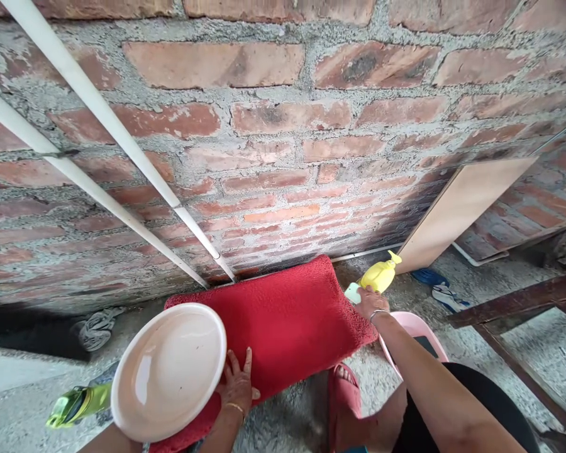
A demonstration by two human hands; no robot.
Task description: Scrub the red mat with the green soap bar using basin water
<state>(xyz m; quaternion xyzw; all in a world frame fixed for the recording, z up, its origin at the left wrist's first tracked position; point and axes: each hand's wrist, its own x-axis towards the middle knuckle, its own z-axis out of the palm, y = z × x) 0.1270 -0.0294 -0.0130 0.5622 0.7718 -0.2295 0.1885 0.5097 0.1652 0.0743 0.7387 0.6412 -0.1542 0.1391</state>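
Observation:
My left hand [237, 385] lies palm down with fingers spread, at the right rim of a cream plastic basin [170, 371] and over a red textured mat [283, 314]. The basin sits tilted on the mat's left end, with a few dark specks inside. Over at the mat's right end, my right hand [373, 303] has its fingers closed at a small pale green block [353, 292], whose exact kind is unclear. Just behind that hand is a yellow pump bottle [378, 275], leaning over; its lower part is partly hidden.
A brick wall [273, 119] with white pipes [122, 151] rises behind the mat. On the right are a pink tub [417, 324], a leaning board [466, 207], sandals [448, 297] and a wooden frame [514, 296]. A green bottle [78, 402] lies left, near a grey cloth [97, 327].

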